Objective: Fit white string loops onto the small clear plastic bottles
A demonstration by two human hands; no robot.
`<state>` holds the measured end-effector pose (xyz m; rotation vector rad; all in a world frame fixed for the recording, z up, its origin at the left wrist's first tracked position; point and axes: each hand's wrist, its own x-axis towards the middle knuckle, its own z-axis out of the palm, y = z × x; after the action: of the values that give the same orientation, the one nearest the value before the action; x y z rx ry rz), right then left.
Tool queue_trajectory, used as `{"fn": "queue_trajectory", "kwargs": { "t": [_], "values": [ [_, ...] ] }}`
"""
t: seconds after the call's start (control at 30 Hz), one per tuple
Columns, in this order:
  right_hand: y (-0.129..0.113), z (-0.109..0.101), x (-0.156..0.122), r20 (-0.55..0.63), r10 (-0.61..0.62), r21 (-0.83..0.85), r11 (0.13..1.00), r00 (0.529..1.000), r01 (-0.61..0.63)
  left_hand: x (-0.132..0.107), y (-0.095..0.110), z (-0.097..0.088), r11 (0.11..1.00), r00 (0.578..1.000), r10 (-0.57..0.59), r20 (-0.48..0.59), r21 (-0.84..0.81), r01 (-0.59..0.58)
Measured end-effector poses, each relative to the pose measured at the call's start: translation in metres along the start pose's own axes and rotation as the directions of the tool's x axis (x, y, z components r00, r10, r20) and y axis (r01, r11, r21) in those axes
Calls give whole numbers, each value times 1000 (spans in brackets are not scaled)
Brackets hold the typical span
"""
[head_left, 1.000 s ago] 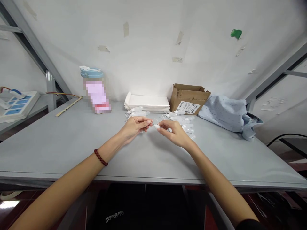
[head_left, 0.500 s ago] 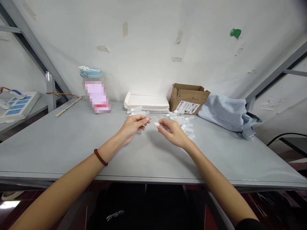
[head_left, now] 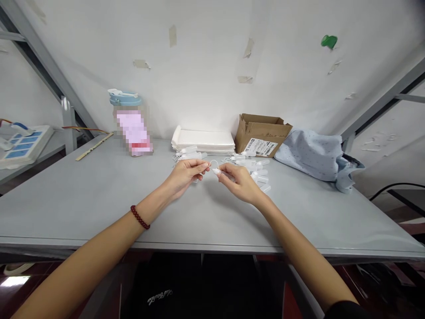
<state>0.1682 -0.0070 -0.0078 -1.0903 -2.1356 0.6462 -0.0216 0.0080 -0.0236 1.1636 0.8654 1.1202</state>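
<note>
My right hand (head_left: 239, 180) is closed on a small white-capped bottle (head_left: 216, 171), with most of its body hidden by the fingers. A thin white cord (head_left: 214, 161) arcs from the bottle's cap over to my left hand (head_left: 187, 176), whose thumb and forefinger pinch its end. Both hands are held a little above the table, close together. Behind my left hand lie several clear bottles with white caps (head_left: 189, 153). More such bottles (head_left: 261, 173) lie loose just right of my right hand, some with cords on them.
White flat sheets or envelopes (head_left: 204, 141) are stacked at the back of the grey table (head_left: 99, 199). An opened cardboard box (head_left: 262, 135) and pale blue cloth (head_left: 308, 155) stand right of them. Back left are a blue-lidded container (head_left: 125, 99) and a thin strip (head_left: 94, 146).
The two hands are slightly nearer each other, and the cord between them bends in a tighter arc. The camera view has shifted a little; the grips look the same.
</note>
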Motion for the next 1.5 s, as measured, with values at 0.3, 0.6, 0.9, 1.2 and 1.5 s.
{"fn": "queue_trajectory", "kwargs": {
  "t": [0.3, 0.6, 0.9, 1.2, 1.5],
  "values": [
    [0, 0, 0, -4, -1, 15, 1000, 1000, 1, 0, 0, 0, 1000, 1000, -2, 2, -22, 2],
    [0, 1, -1, -17, -4, 5, 1000, 1000, 4, 0, -1, -1, 1000, 1000, -2, 11, -6, 2],
    [-2, 0, 0, -3, 14, -8, 1000, 1000, -14, 0, -1, -1, 1000, 1000, -20, 12, -16, 20],
    [-4, 3, -1, -26, -3, -10, 1000, 1000, 3, -2, -4, -1, 994, 999, 49, -14, 96, -47],
    [-4, 7, -2, -42, -11, -7, 1000, 999, 11, -4, -1, 0, 977, 993, 116, -15, 184, -112]
  ]
}}
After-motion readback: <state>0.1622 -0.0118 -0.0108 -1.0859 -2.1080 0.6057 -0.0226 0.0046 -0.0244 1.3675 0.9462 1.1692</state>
